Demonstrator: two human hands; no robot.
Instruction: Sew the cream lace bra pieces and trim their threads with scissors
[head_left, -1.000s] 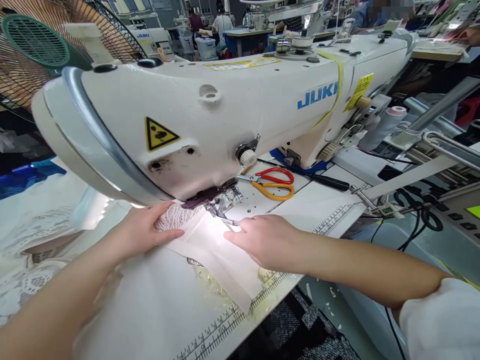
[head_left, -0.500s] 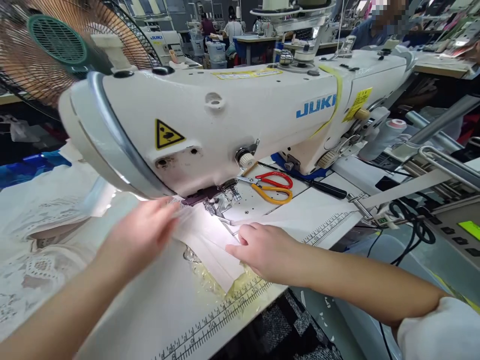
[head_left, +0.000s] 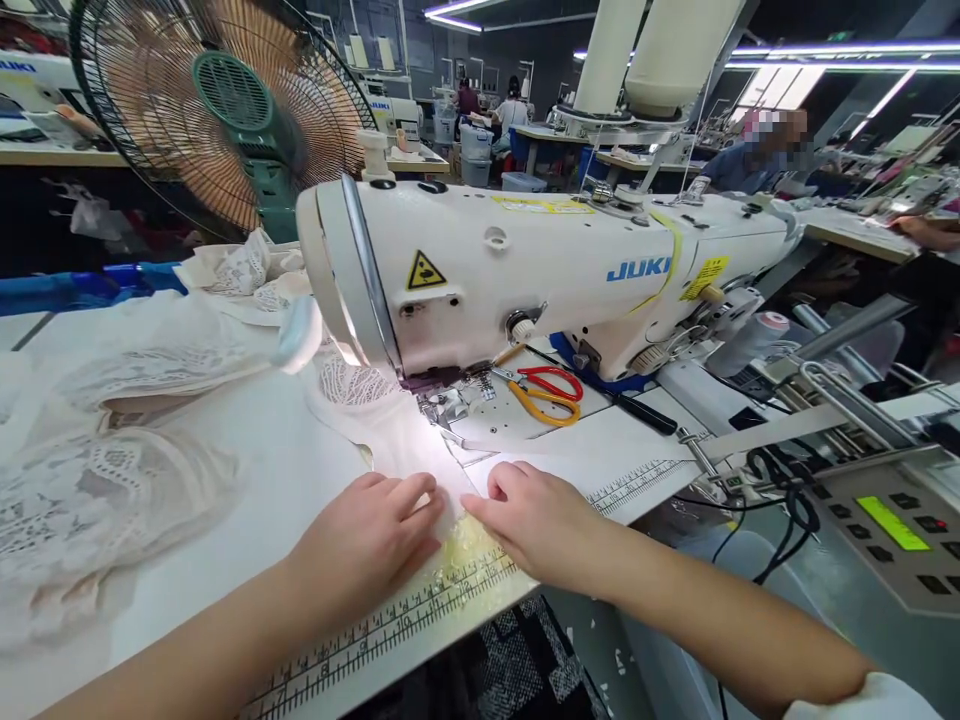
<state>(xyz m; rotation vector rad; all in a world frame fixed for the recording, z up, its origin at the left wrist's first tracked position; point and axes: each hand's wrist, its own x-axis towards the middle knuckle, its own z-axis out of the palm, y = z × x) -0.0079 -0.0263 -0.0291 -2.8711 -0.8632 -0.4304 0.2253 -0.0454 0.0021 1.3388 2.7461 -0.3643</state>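
Note:
My left hand (head_left: 373, 538) lies flat with its fingers together on the near end of a white fabric piece (head_left: 409, 448), close to the table's front edge. My right hand (head_left: 534, 522) rests beside it, fingers curled down onto the same end of the cloth. The fabric runs from both hands up under the presser foot (head_left: 448, 408) of a white JUKI sewing machine (head_left: 540, 275); its far part is lace (head_left: 352, 381). A work light brightens the cloth at the needle.
Scissors (head_left: 546, 389) with red and yellow handles and a black-handled tool (head_left: 645, 412) lie under the machine arm. Lace garments (head_left: 112, 470) are piled on the left. A fan (head_left: 225, 110) stands behind. A control panel (head_left: 892, 525) sits right. Other people work at far tables.
My left hand left the lace beside the presser foot and came back to the front edge next to my right hand. The camera pulled back and tilted up.

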